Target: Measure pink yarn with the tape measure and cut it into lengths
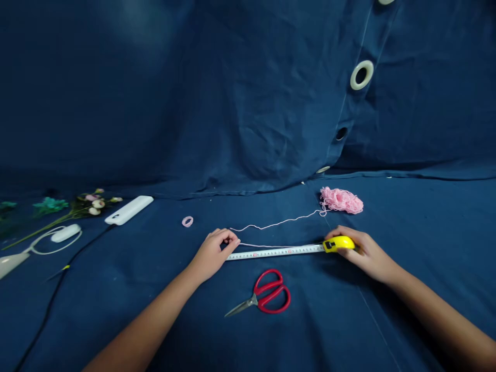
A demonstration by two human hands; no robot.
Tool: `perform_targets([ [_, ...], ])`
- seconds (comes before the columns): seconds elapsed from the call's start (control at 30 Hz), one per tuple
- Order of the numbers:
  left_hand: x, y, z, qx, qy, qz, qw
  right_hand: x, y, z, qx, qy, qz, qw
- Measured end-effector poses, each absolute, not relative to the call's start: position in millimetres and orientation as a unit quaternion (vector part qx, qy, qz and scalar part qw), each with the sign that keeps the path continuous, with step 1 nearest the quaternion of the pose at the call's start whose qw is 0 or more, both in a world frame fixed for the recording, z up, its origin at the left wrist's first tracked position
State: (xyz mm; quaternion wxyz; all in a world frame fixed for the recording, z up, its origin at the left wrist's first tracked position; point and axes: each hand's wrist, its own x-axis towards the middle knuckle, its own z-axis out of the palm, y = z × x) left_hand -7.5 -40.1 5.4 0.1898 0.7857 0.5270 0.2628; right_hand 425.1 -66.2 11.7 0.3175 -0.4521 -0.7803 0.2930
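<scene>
My left hand (pixel 217 251) pinches the end of a pink yarn strand (pixel 267 246) and covers the end of the tape blade. The white measuring blade (pixel 275 252) stretches between my hands, with the strand lying just above it. My right hand (pixel 364 253) grips the yellow tape measure case (pixel 339 243). Behind my right hand lies a pink yarn bundle (pixel 341 200), from which a loose strand (pixel 282 222) runs left. Red-handled scissors (pixel 271 295) rest below the blade, slightly open, tips pointing left.
A small pink yarn ring (pixel 187 221) lies left of centre. Farther left are a white power strip (pixel 129 210) with a black cable (pixel 73 263), a white plug (pixel 65 233) and artificial flowers (pixel 93 204). Blue cloth (pixel 232 103) hangs behind.
</scene>
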Motion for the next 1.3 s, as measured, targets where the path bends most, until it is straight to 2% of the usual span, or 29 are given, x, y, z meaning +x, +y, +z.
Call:
perform_targets([
  [0.27,-29,-28,10,0.773,0.523,0.246,0.261,429,-70,5,-0.454,-0.785,0.289,0.306],
  [0.53,-31,-32,16,0.786,0.498,0.237,0.28,439,-66,-1,-0.477,-0.765,0.293,0.318],
  [0.77,-33,-35,18,0.831,0.473,0.199,0.215,442,-63,0,-0.491,-0.755,0.277,0.334],
  [0.97,-31,-35,15,0.812,0.481,0.242,0.226,442,-62,-2,-0.5,-0.743,0.283,0.344],
  [1.3,-30,-30,12,0.829,0.47,0.225,0.202,444,-59,0,-0.493,-0.74,0.314,0.334],
])
